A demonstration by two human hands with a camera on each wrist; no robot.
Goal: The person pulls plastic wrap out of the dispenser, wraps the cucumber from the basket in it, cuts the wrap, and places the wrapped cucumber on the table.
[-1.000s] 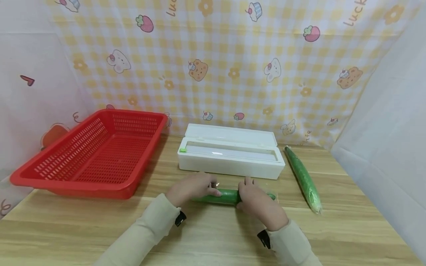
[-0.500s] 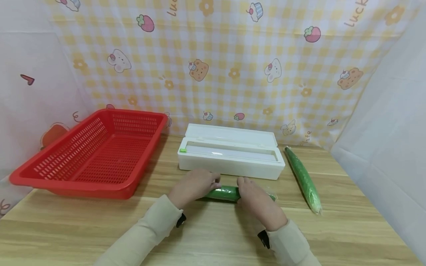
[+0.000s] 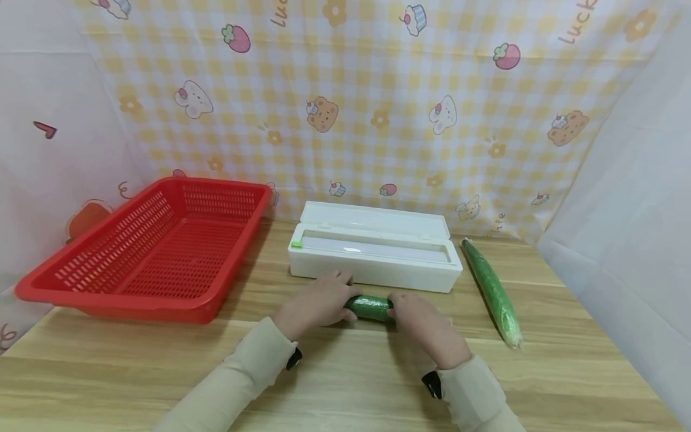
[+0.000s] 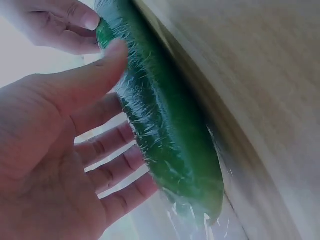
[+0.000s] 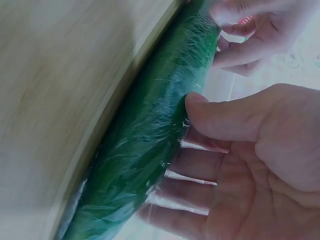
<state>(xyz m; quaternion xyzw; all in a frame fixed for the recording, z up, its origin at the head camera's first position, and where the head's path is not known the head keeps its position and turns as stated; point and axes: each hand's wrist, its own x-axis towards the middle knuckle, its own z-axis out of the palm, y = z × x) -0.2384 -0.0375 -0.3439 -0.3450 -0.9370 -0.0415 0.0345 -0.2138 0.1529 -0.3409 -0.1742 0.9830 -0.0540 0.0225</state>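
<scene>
A green cucumber (image 3: 369,306) wrapped in clear film lies crosswise on the wooden table, in front of the white box. My left hand (image 3: 318,303) holds its left part, thumb on the near side and fingers on the far side. On the right part, my right hand (image 3: 423,321) has its thumb and fingers about the cucumber. Wrinkled film shows along the cucumber (image 5: 145,135) in the right wrist view. Loose film (image 4: 192,212) sticks out past one end in the left wrist view. In the head view both ends are hidden by the hands.
Behind the hands stands a white cling film box (image 3: 372,273) with its lid raised and a green slider (image 3: 297,244) at its left. A second wrapped cucumber (image 3: 491,291) lies to the right. A red plastic basket (image 3: 216,300) stands at left. A checked curtain (image 3: 378,90) hangs behind.
The cucumber has shifted away from me, closer to the white box, with both hands moving along on it. Its right end, visible before, is now covered by the right hand.
</scene>
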